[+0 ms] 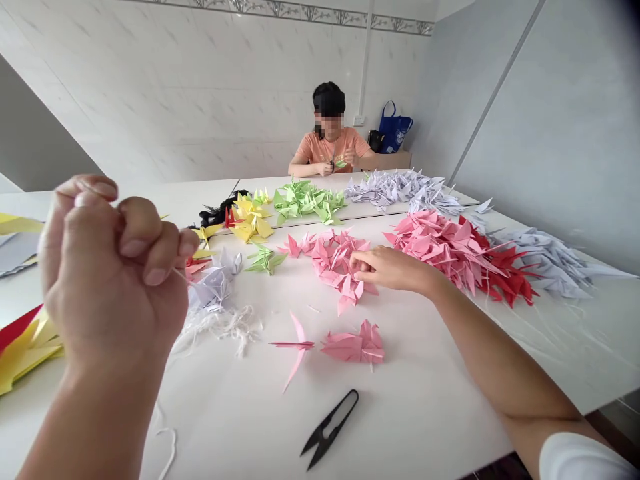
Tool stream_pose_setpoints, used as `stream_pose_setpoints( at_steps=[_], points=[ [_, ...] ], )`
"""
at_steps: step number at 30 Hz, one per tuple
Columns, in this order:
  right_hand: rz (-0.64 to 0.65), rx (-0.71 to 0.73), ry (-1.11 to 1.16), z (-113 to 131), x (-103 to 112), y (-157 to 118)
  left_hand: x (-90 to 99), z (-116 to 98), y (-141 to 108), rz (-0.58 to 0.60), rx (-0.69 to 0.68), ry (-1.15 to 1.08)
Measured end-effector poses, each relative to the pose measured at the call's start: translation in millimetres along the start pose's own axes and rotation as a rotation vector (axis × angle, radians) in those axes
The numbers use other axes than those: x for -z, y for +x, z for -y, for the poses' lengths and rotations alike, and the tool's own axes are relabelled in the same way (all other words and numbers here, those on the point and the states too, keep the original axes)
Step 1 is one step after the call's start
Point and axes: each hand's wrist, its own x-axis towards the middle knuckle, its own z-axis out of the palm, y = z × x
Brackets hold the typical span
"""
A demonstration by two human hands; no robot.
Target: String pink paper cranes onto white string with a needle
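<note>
Raised at the left, close to the camera, my left hand is closed. A short bit of white thread shows at the edge of its little finger. My right hand reaches over a ring of pink paper cranes, fingers curled down at its right side; what they pinch, if anything, is hidden. Nearer to me lie a single pink paper crane with spread wings and a small stack of pink cranes. Black thread snips rest in front of these.
Folded cranes lie in heaps: pink, red, white, green and yellow. Tangled white thread lies beside my left hand. Across the table a person holds scissors and green paper.
</note>
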Motion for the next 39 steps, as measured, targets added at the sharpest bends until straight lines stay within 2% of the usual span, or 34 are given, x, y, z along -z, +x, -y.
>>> stream_pose_setpoints(
  at_steps=[2,4,8,11,14,17,22,26,29,31,33,36,39],
  points=[
    [0.011,-0.063,-0.047,-6.4,-3.2,4.5,-6.5,1.6,-5.4,0.063,-0.037,0.025],
    [0.044,-0.079,-0.068,-10.3,-9.5,10.1,-9.7,4.8,-9.4,0.137,0.001,0.048],
    [0.133,0.007,-0.039,-11.8,-21.9,18.2,-11.0,13.8,-14.0,0.263,0.151,0.117],
    [0.117,0.093,0.014,-11.4,-22.5,19.0,-8.5,22.2,-16.5,0.369,0.163,0.138],
    [-0.053,0.141,0.059,-9.9,-16.1,17.1,-3.7,31.3,-18.7,0.480,0.136,0.179],
    [-0.284,0.184,0.083,-5.2,-10.1,14.2,1.1,38.0,-20.7,0.594,0.118,0.351],
    [-0.766,0.514,-0.073,10.0,-7.7,3.1,2.6,39.1,-22.7,0.805,0.114,0.774],
    [-0.899,0.604,-0.203,22.3,-4.3,-10.7,-0.9,36.4,-22.7,0.976,0.131,0.946],
    [-0.911,0.592,-0.085,28.2,-1.4,-17.9,-2.6,35.5,-23.2,0.994,0.125,0.960],
    [-0.872,0.548,0.138,30.3,-0.4,-19.3,-2.7,35.9,-24.0,0.954,0.105,0.952],
    [-0.735,0.498,0.467,31.2,-0.5,-17.9,-2.3,36.8,-25.3,0.914,0.092,0.921],
    [-0.445,0.438,0.905,31.5,-2.5,-12.5,-2.2,37.9,-28.1,0.899,0.102,0.852],
    [-0.305,0.375,1.068,32.8,-5.5,-7.8,-4.4,36.7,-32.1,0.922,0.092,0.818]
  ],
)
